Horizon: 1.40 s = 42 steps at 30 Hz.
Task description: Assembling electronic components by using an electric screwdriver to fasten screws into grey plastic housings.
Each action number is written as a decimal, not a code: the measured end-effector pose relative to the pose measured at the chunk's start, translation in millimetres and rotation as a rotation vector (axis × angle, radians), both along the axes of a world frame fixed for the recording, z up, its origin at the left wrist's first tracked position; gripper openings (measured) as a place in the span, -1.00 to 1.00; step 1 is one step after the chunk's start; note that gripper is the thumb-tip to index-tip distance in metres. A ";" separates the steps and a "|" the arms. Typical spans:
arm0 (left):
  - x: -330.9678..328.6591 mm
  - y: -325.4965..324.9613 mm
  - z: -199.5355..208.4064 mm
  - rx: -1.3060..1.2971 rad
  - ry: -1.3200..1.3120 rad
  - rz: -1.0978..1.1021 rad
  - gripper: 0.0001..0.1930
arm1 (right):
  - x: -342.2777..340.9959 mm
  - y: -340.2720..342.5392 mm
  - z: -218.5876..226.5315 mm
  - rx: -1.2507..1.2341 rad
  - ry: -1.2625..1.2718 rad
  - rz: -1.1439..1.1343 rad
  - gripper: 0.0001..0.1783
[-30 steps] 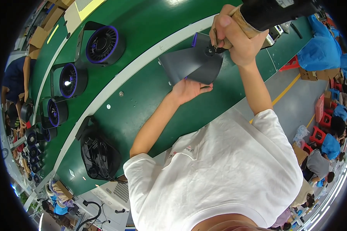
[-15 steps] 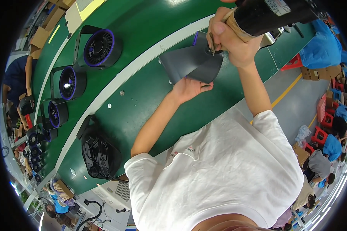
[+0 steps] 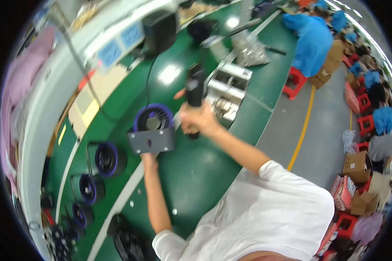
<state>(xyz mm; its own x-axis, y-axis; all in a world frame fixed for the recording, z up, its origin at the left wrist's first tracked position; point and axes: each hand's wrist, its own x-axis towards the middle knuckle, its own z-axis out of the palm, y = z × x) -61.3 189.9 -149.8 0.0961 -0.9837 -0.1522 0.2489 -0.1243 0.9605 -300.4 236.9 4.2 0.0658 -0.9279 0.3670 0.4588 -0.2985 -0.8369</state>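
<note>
My left hand is under a small round fan with a purple ring and a dark grey mounting bracket. It holds the fan up above the green bench, and its fingers are mostly hidden behind the bracket. My right hand is wrapped round a black electric screwdriver, blurred by motion, just right of the fan. The screwdriver is roughly upright in the picture, apart from the bracket.
Several similar fans stand in a row at the left. White bins with small metal parts sit right of the screwdriver, near a clear bag of hardware. A black bundle lies near left; a red stool stands beyond the bench.
The fan and both hands have moved away from my body and leftward over the bench. The screwdriver has come off the bracket, and the bracket's plate now faces me. My view has shifted.
</note>
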 end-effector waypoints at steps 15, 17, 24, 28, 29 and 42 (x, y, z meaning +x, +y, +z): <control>3.1 76.4 12.4 -0.226 -0.755 0.371 -0.57 | 20.1 -70.5 -93.5 0.145 -0.044 0.595 -0.42; -11.3 82.1 18.2 -0.193 -0.752 0.316 -0.58 | 20.1 -73.6 -99.1 0.167 -0.089 0.628 -0.42; -49.2 71.7 29.3 -0.151 -0.929 0.370 -0.56 | 13.4 -75.5 -95.2 0.213 -0.105 0.678 -0.39; -41.1 65.4 12.6 -0.215 -1.032 0.451 -0.54 | 20.6 -75.0 -96.1 0.216 -0.121 0.729 -0.36; -40.5 60.3 6.9 -0.244 -1.073 0.483 -0.54 | 22.4 -75.6 -99.7 0.199 -0.141 0.704 -0.38; -103.7 13.8 25.5 -0.293 -0.249 0.575 -0.67 | 31.8 -82.7 -113.8 0.105 -0.121 0.450 -0.47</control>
<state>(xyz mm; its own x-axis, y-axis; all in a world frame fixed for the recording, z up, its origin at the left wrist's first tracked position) -164.9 203.7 -124.3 0.6126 -0.7628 0.2068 -0.0350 0.2352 0.9713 -268.6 154.2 -109.6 0.4320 -0.8497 0.3024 0.6188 0.0354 -0.7847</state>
